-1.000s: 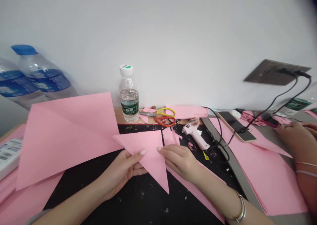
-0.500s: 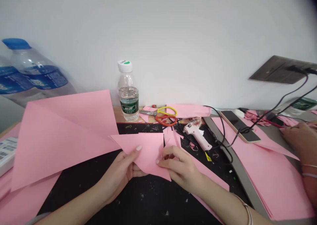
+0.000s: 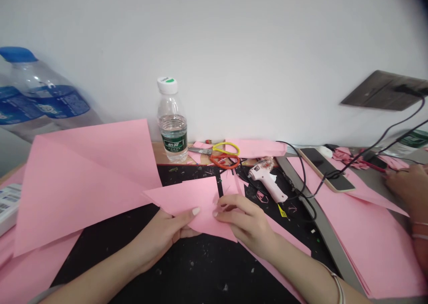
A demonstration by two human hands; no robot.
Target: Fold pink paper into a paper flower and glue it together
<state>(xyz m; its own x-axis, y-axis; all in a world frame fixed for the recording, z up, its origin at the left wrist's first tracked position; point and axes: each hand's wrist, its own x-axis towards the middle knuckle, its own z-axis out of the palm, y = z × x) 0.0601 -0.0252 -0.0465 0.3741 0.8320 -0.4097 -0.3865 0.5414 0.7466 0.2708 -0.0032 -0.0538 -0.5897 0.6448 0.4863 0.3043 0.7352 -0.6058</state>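
A piece of pink paper (image 3: 197, 197) is held above the black table surface, between both hands. My left hand (image 3: 174, 228) grips its lower left part, thumb on top and fingers underneath. At the right edge of the paper, my right hand (image 3: 245, 219) pinches it between thumb and fingers. Behind the hands lie scissors (image 3: 222, 154) with one yellow and one orange handle loop. A pale glue gun (image 3: 269, 181) rests beyond my right hand. Under my right forearm is another strip of pink paper (image 3: 287, 237).
Large pink sheets (image 3: 90, 179) lie at the left, near blue-capped bottles (image 3: 50, 94). A water bottle (image 3: 172, 125) stands by the wall. At right are a phone (image 3: 326, 168), a stack of pink paper (image 3: 374, 246), cables and another person's hand (image 3: 406, 183).
The pink paper has tilted slightly, its left corner lower. My left thumb has shifted right over it. The view has moved a little.
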